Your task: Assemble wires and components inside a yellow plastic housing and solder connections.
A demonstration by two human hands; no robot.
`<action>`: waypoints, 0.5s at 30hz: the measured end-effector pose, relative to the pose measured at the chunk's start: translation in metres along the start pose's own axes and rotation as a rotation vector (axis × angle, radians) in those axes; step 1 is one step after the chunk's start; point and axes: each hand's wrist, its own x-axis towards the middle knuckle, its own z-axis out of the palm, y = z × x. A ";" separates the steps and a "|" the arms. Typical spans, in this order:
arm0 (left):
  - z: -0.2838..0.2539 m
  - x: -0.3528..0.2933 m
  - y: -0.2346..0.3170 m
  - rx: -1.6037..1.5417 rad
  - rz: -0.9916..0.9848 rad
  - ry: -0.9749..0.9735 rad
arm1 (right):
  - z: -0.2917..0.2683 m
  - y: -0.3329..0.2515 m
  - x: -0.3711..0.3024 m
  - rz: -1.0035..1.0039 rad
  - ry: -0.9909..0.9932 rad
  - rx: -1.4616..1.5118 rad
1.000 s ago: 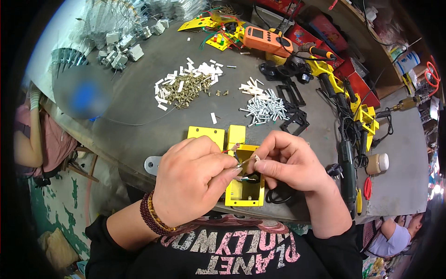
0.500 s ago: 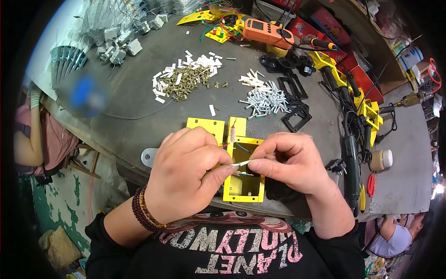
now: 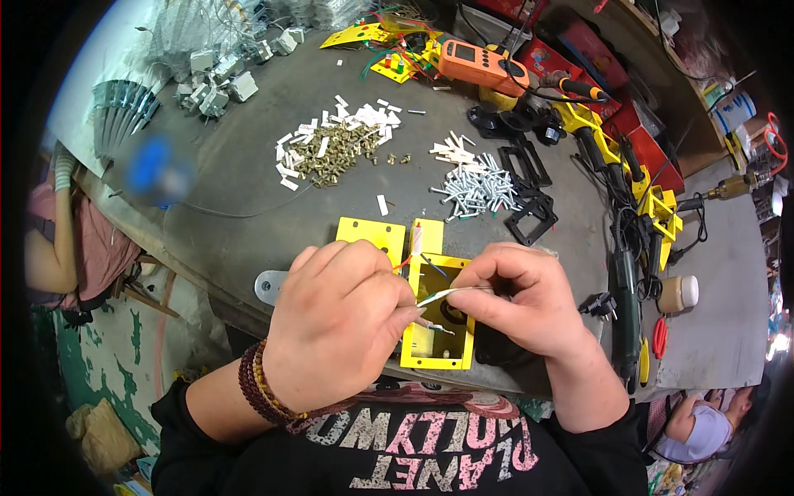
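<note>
Over an open yellow metal box (image 3: 438, 364), my left hand (image 3: 343, 318) pinches a thin white-and-green wire (image 3: 436, 296) between thumb and fingertips. The wire's other end is in a pinch of my right hand (image 3: 525, 298), where fine strands appear to show by the fingertips. Just below hangs a second wire (image 3: 438, 328) with a bare tip, inside the box outline. An orange-red wire (image 3: 404, 264) and a blue wire (image 3: 434, 266) run at the box's far end, beside a white-and-red part (image 3: 417, 238). A yellow plate (image 3: 372, 232) lies behind my left hand.
Beyond the box lie a pile of brass screws with white tabs (image 3: 335, 153), silver screws (image 3: 480, 192) and black frames (image 3: 529, 219). An orange meter (image 3: 484, 66) stands farther back. Corded black tools (image 3: 624, 306) line the right. A person (image 3: 58, 256) sits at left.
The wire's right part now looks longer and slanted between my hands, with fine strands by my right fingertips. The lower wire's bare tip is more exposed. The whole view has shifted slightly.
</note>
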 end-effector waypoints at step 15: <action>0.002 0.000 0.001 -0.004 0.059 -0.010 | 0.000 -0.005 -0.003 -0.138 -0.069 -0.074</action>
